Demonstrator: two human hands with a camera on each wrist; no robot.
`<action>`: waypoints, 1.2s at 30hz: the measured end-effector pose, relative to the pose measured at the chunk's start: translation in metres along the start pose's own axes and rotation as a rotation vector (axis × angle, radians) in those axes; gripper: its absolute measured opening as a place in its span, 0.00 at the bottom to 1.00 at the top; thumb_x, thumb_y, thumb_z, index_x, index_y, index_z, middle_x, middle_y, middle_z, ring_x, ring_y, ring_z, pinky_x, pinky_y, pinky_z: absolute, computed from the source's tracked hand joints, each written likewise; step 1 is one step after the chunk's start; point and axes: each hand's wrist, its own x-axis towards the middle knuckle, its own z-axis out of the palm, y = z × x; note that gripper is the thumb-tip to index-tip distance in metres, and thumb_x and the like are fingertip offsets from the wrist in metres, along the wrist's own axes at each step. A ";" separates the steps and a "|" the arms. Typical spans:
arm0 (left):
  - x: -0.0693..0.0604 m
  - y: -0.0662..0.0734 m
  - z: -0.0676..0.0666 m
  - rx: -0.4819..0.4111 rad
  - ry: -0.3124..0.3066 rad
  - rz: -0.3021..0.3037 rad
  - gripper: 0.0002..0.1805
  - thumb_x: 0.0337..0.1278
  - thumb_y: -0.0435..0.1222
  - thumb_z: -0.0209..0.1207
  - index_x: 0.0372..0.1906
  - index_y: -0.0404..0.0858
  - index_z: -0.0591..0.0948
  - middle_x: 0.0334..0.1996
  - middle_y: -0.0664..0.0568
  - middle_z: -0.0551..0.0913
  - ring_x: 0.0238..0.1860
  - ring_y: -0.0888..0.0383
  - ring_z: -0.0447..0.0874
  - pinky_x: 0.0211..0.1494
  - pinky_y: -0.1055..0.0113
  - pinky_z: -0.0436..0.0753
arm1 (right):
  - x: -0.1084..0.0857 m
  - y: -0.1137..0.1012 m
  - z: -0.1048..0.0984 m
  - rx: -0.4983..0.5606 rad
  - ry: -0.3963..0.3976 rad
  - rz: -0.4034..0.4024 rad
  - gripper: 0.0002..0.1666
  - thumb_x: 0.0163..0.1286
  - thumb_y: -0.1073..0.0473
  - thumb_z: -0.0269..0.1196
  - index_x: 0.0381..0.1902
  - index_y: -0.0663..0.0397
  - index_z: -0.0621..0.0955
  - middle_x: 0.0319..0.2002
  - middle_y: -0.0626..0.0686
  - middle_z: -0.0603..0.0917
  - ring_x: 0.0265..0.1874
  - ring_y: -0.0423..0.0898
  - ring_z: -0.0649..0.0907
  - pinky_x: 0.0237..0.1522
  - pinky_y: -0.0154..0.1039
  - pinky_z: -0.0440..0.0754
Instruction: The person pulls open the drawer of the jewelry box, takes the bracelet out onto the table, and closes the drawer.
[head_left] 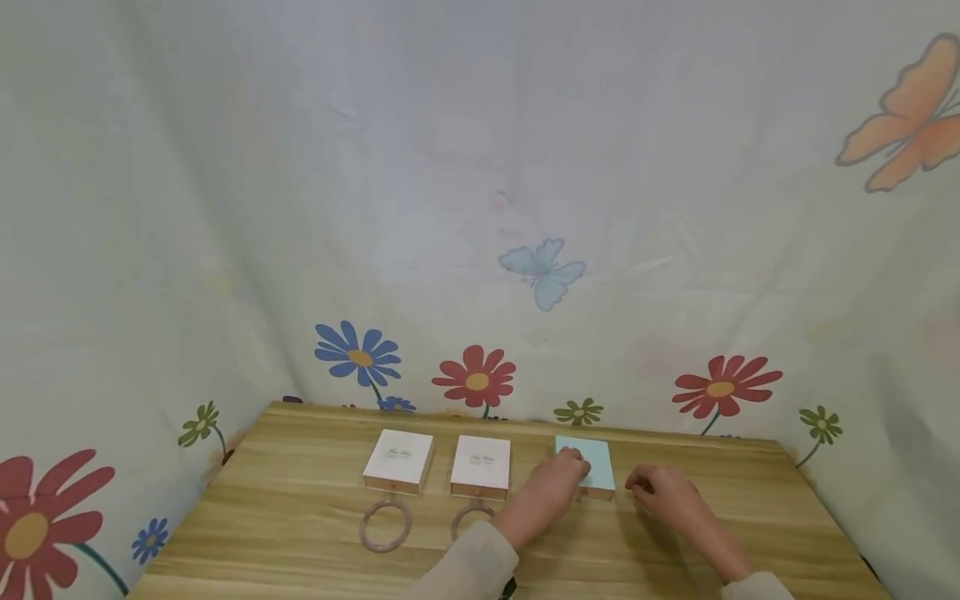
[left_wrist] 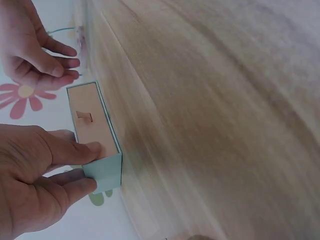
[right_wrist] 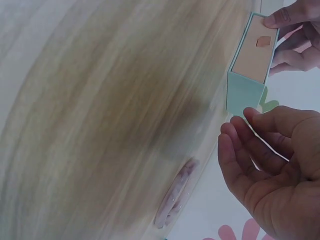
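Note:
A light-teal drawer box [head_left: 596,462] lies on the table, with a peach front and a small pull tab [left_wrist: 84,117]. My left hand [head_left: 551,483] holds its left end: the thumb presses the peach front, and other fingers touch the box's top and side. Just off the box's right end, my right hand [head_left: 663,492] hovers with loosely curled fingers and nothing in them. On the table near the right hand lies a pinkish translucent bangle [right_wrist: 175,194], seen in the right wrist view. The drawer front looks flush with the sleeve.
Two white drawer boxes, one at the left [head_left: 399,455] and one in the middle [head_left: 481,462], stand in the same row. A bangle [head_left: 363,526] lies before the left one; another bangle [head_left: 455,523], partly behind my left arm, lies before the middle one. A printed curtain [head_left: 420,250] rises behind.

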 end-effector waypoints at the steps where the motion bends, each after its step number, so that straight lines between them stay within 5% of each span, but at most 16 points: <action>1: 0.000 -0.001 0.000 0.007 0.005 0.005 0.10 0.60 0.34 0.69 0.46 0.44 0.87 0.45 0.56 0.83 0.47 0.62 0.80 0.42 0.74 0.81 | 0.001 0.000 0.000 0.001 -0.002 0.000 0.05 0.66 0.68 0.67 0.31 0.54 0.86 0.30 0.45 0.87 0.29 0.39 0.81 0.31 0.35 0.80; 17: -0.010 0.000 0.000 0.113 -0.014 0.070 0.15 0.62 0.33 0.67 0.53 0.46 0.86 0.53 0.58 0.83 0.56 0.63 0.81 0.48 0.76 0.81 | 0.000 0.006 0.003 -0.027 -0.017 0.005 0.08 0.64 0.68 0.67 0.30 0.49 0.86 0.31 0.44 0.87 0.30 0.39 0.81 0.33 0.38 0.80; 26: -0.017 0.008 0.008 0.108 0.060 0.083 0.12 0.61 0.42 0.66 0.48 0.46 0.86 0.49 0.60 0.84 0.55 0.63 0.80 0.47 0.79 0.79 | -0.007 0.009 0.005 -0.022 0.026 -0.001 0.08 0.65 0.67 0.68 0.32 0.47 0.87 0.31 0.43 0.88 0.30 0.39 0.83 0.32 0.37 0.80; 32: -0.022 0.000 0.009 0.089 0.014 0.072 0.18 0.64 0.33 0.66 0.58 0.46 0.83 0.65 0.56 0.78 0.68 0.56 0.74 0.62 0.71 0.77 | -0.010 0.001 0.001 0.019 0.064 -0.011 0.05 0.67 0.67 0.67 0.37 0.54 0.87 0.33 0.47 0.89 0.31 0.42 0.86 0.34 0.36 0.84; 36: -0.037 -0.014 -0.007 0.019 -0.010 0.064 0.29 0.66 0.34 0.63 0.71 0.48 0.75 0.76 0.54 0.66 0.75 0.52 0.64 0.62 0.68 0.79 | -0.016 -0.020 -0.002 -0.036 0.109 -0.077 0.07 0.69 0.62 0.68 0.44 0.55 0.87 0.40 0.50 0.89 0.38 0.48 0.88 0.38 0.45 0.87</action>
